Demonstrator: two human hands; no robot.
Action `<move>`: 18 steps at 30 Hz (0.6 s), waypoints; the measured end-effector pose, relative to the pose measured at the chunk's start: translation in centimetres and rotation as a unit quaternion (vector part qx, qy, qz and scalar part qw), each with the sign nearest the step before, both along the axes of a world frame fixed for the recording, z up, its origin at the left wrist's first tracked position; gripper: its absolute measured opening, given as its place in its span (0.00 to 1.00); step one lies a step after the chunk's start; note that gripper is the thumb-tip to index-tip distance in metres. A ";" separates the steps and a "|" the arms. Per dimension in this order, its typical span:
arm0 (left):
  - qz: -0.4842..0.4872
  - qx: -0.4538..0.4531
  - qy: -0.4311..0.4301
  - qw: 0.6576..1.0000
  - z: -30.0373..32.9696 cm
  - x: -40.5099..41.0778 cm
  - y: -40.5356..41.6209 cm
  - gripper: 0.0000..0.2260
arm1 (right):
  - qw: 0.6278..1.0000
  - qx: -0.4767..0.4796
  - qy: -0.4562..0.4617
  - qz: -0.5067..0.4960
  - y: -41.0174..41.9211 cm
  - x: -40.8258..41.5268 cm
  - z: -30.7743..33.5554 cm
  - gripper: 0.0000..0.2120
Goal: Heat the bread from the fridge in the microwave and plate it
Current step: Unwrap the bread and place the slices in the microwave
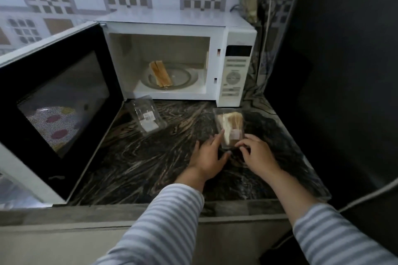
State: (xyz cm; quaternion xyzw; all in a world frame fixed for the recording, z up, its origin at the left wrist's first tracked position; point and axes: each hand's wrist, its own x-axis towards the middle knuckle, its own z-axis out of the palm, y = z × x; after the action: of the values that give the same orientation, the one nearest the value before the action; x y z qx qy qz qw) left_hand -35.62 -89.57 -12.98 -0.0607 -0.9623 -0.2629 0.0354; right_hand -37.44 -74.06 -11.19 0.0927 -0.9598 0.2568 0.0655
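A white microwave (176,60) is set at the far side of a dark marbled counter (150,157), with its door (56,101) swung wide open to the left. A piece of bread (161,74) is seen standing on edge on the glass turntable (185,77) inside. An empty clear plastic package (146,117) is laid on the counter just in front of the microwave. To the right, a second clear package of bread (230,127) is lying on the counter. Its near left edge is touched by the straight fingers of the left hand (207,155), while its near end is pinched by the curled fingers of the right hand (256,155). Striped sleeves (163,221) are worn on both arms.
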 end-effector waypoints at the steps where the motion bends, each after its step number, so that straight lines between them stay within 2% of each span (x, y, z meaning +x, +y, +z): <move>1: 0.000 0.011 0.007 1.000 -0.1 -0.1 -0.2 0.30 | 1.000 -0.003 0.008 0.010 -0.2 -0.1 -0.1 0.11; 4: 0.014 0.031 0.050 0.998 -0.4 0.1 -1.6 0.30 | 0.999 -0.019 0.002 0.043 -1.4 -0.5 0.1 0.11; 10: 0.103 0.004 0.071 0.992 -0.2 1.1 -6.8 0.34 | 0.989 -0.034 -0.007 0.146 -5.5 -0.8 0.0 0.10; 14: 0.158 -0.039 0.086 0.983 -0.1 2.8 -9.8 0.35 | 0.976 -0.049 0.006 0.214 -8.3 -1.0 -0.5 0.10; 18: 0.195 -0.049 0.094 0.975 -0.3 3.7 -10.9 0.40 | 0.968 -0.058 0.044 0.240 -10.0 -0.9 -1.1 0.09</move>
State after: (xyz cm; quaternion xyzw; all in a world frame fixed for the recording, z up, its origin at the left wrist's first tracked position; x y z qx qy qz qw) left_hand -31.97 -100.50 -13.25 0.1020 -0.9598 -0.1964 0.1729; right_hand -38.30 -84.02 -12.25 0.3279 -0.8889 0.3161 0.0491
